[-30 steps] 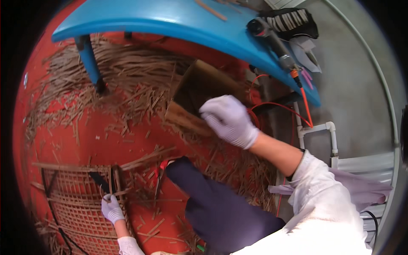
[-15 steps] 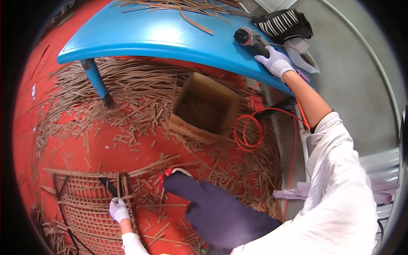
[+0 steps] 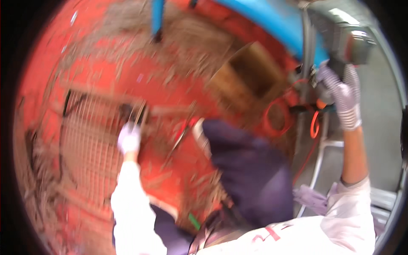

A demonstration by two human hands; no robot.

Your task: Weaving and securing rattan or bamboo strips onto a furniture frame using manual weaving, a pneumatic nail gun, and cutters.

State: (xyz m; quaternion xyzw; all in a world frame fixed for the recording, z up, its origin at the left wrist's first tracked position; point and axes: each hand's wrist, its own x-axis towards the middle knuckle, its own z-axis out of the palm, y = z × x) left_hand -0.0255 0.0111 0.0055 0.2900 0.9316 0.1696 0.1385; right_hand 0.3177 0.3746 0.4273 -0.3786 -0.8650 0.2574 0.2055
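Observation:
On the red floor at left lies a woven lattice panel (image 3: 91,148) of brown strips. My left hand (image 3: 128,138), in a pale glove with a striped cuff, is closed on its right edge, beside a small black piece (image 3: 125,111). My right hand (image 3: 346,95), gloved alike, is wrapped round the handle of an air nail gun (image 3: 338,46) held up beside the blue table (image 3: 272,19). An orange air hose (image 3: 315,125) hangs beneath that hand. Motion blurs the tool's outline and my left fingertips.
A cardboard box (image 3: 225,87) stands open on the floor. Brown strips and offcuts (image 3: 178,29) are scattered widely around it. Tongs-like metal pincers (image 3: 182,135) lie near my foot. A coil of orange hose (image 3: 267,119) sits by the table's end.
My right hand has lifted the nail gun off the blue table and brought it to the right of the table's end. The view has shifted; my left hand stays at the panel's edge.

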